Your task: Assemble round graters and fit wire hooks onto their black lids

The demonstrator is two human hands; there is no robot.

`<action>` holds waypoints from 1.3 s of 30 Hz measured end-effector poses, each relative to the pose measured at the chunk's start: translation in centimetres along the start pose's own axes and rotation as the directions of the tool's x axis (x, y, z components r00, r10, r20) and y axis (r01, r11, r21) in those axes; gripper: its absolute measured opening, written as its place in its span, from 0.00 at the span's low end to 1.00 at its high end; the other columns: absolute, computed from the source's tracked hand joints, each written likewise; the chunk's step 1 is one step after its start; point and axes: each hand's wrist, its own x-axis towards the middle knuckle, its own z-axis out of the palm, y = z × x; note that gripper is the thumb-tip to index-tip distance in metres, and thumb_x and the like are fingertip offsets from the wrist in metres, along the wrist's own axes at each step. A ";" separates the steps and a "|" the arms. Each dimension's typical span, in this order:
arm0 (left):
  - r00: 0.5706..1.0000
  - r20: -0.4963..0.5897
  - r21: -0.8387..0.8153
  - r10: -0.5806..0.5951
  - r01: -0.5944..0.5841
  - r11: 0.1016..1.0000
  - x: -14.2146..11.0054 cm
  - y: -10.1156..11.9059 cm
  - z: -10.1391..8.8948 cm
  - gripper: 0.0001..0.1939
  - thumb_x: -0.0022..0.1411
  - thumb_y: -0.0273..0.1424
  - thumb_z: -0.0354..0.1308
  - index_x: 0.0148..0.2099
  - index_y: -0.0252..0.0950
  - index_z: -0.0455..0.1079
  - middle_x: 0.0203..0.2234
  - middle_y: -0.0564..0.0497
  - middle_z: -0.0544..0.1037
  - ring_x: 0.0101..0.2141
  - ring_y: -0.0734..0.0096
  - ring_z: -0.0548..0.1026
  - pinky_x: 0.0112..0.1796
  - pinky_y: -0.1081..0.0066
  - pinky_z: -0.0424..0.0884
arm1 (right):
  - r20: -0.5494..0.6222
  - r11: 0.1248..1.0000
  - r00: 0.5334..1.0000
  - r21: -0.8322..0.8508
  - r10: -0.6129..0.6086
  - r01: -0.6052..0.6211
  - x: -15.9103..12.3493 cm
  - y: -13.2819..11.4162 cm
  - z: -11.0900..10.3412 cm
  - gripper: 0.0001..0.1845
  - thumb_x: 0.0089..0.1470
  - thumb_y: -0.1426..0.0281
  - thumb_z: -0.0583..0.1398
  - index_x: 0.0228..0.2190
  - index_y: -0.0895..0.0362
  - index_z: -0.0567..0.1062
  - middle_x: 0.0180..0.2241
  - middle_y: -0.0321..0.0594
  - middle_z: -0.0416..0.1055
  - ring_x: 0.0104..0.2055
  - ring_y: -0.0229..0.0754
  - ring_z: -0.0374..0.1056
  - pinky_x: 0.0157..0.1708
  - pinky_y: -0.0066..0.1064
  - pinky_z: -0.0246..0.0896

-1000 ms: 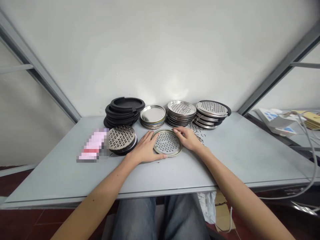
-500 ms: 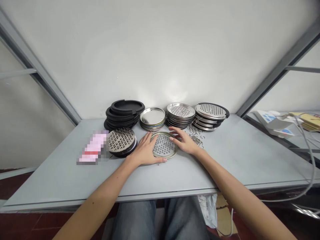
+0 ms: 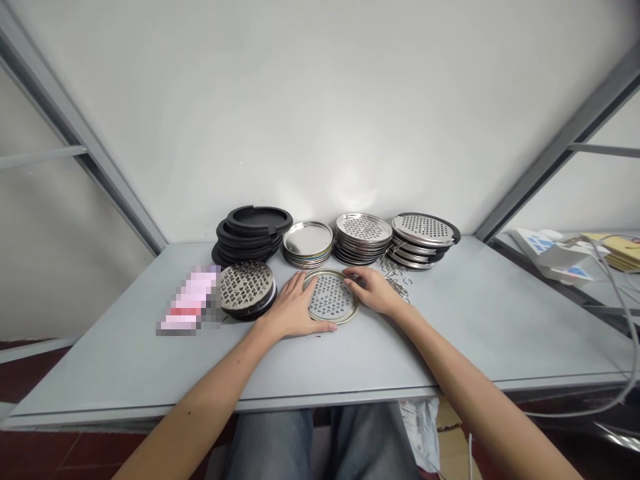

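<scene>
A round metal grater disc, rimmed in dull gold, lies flat on the table in front of me. My left hand cups its left side, fingers along the far-left rim and thumb stretched by the near edge. On the opposite side, my right hand has its bent fingers and thumb on the right rim. Close to my left hand is a short stack of grater discs with coarse raised teeth on top. Small metal rings and clips lie loose beyond my right hand.
Along the wall stand piles of black rings, plain metal discs, perforated grater discs and black-edged graters. A blurred pink item lies left. Metal frame bars flank the table. Right, a cable hangs beside an open box.
My right hand has closed in on the disc's right rim, its fingers now more bent. My left hand keeps its place around the disc. The whole view has shifted slightly.
</scene>
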 end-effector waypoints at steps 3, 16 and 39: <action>1.000 0.008 0.005 -0.018 0.018 1.000 0.0 0.0 0.0 0.62 0.43 0.65 0.55 0.69 0.31 0.43 0.67 0.34 0.42 0.66 0.44 0.40 0.62 0.51 0.46 | -0.004 1.000 1.000 0.006 0.006 -0.006 0.0 0.2 0.0 0.15 0.58 0.65 0.55 0.44 0.57 0.75 0.43 0.46 0.76 0.44 0.48 0.72 0.43 0.39 0.67; 0.999 0.013 -0.053 -0.031 0.031 0.998 0.1 -0.3 0.1 0.60 0.42 0.65 0.56 0.68 0.34 0.45 0.67 0.36 0.41 0.66 0.43 0.39 0.62 0.50 0.45 | -0.381 0.993 0.919 0.028 -0.100 0.119 1.5 -0.3 -0.1 0.12 0.57 0.69 0.55 0.42 0.54 0.75 0.41 0.42 0.76 0.43 0.45 0.71 0.43 0.38 0.66; 0.997 0.058 -0.048 -0.051 0.054 0.997 0.0 0.0 -0.5 0.60 0.43 0.65 0.55 0.69 0.34 0.44 0.68 0.37 0.37 0.66 0.44 0.37 0.62 0.53 0.45 | -0.585 0.985 0.808 -0.169 -0.071 -0.036 5.7 2.0 -1.4 0.08 0.51 0.69 0.60 0.29 0.54 0.80 0.36 0.41 0.76 0.43 0.49 0.68 0.49 0.48 0.57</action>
